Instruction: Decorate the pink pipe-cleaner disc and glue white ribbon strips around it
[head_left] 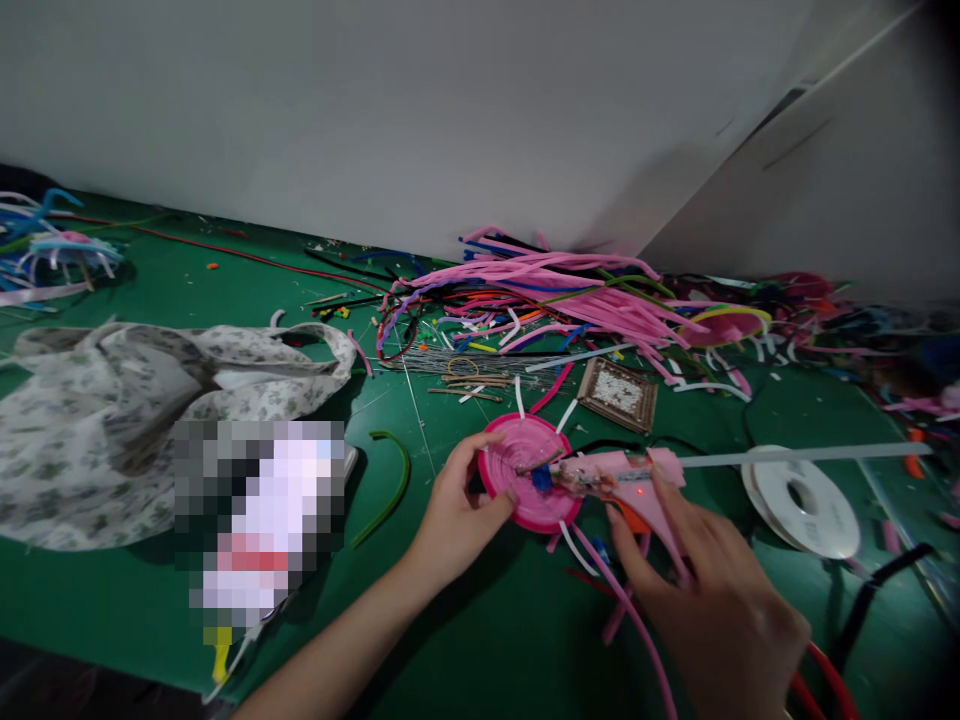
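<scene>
My left hand [459,510] grips the left edge of a round pink disc [517,440], coiled in rings with a darker pink rim. Short white strips stick out from its edge. In my right hand [712,580] is a pink hot glue gun [607,477], its body smeared with old glue and a small red light showing. The gun's blue tip points left over the disc; whether it touches the surface I cannot tell. From the back of the gun a long translucent glue stick [795,457] runs to the right. A pink stem [637,630] hangs below the disc.
Behind the disc lie a heap of pink chenille stems [540,275], thin wires [465,362] and a small framed piece [618,393]. A white spool [832,520] is at right. A floral cloth bag [82,440], a blurred-out phone [270,520] and a green stem [401,480] lie left.
</scene>
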